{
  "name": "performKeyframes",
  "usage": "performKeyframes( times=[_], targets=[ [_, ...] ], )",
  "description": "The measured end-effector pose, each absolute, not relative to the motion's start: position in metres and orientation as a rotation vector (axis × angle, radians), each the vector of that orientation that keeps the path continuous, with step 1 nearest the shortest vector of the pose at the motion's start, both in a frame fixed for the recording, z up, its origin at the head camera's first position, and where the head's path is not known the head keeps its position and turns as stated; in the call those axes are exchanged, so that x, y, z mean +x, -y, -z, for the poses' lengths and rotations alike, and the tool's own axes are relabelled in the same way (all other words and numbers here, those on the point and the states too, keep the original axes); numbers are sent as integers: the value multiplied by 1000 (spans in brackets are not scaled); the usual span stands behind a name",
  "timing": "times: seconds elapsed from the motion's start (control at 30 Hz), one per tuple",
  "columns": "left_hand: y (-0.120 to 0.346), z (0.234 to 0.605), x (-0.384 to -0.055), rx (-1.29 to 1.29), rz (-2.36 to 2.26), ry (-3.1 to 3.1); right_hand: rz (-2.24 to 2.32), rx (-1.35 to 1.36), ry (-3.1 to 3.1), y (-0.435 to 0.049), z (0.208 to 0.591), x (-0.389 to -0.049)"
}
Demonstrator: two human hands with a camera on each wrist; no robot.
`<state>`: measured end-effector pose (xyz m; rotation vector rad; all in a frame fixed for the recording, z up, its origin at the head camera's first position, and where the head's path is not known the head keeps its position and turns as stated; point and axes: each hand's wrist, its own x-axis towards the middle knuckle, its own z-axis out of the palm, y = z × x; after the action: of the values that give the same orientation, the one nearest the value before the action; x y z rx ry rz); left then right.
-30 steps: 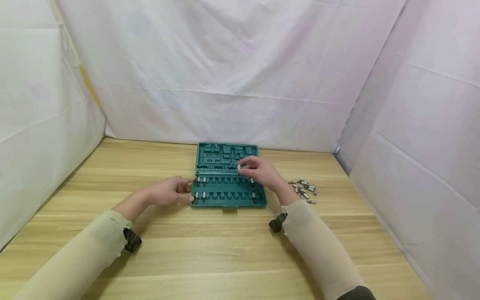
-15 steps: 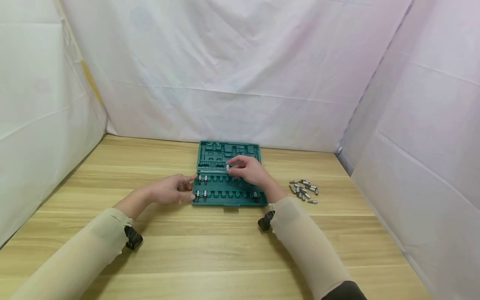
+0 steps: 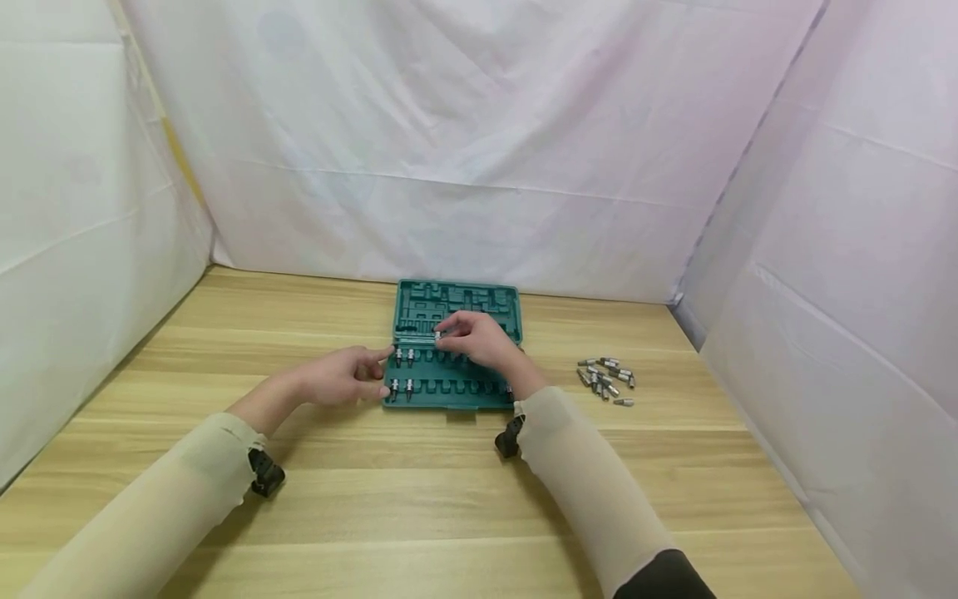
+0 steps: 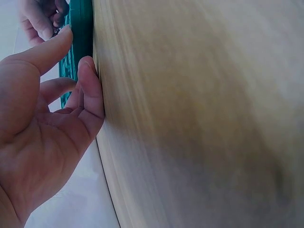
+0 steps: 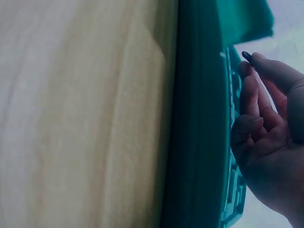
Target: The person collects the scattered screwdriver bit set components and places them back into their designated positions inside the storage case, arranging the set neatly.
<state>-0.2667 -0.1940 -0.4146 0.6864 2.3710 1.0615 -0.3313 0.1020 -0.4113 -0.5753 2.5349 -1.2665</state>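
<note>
A green plastic case (image 3: 434, 401) lies unfolded on the table, with moulded rows of slots. My left hand (image 3: 340, 377) touches its left edge, thumb and index finger spread apart; in the left wrist view the thumb (image 4: 54, 50) reaches the case's side. Between thumb and fingertips my right hand (image 3: 479, 339) pinches a small bit socket (image 3: 437, 334), held above the upper slot row. Its dark tip shows in the right wrist view, where the hand (image 5: 270, 107) is beside the case. Bit sockets (image 3: 409, 388) stand in the left ends of both rows.
Several loose bit sockets (image 3: 604, 378) lie in a pile on the wooden table (image 3: 419, 507), right of the case. White sheeting (image 3: 449, 150) encloses the table at the back and sides.
My right hand has moved left across the case with the bit socket pinched in it. My left hand has stayed at the case's left edge.
</note>
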Motion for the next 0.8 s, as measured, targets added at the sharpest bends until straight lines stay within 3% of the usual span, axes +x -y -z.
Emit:
performKeyframes(
  times=[0.8],
  targets=[
    [192,417,-267,698,-1071,-2360,1026,-588,-2621,-76,420,-327]
  ],
)
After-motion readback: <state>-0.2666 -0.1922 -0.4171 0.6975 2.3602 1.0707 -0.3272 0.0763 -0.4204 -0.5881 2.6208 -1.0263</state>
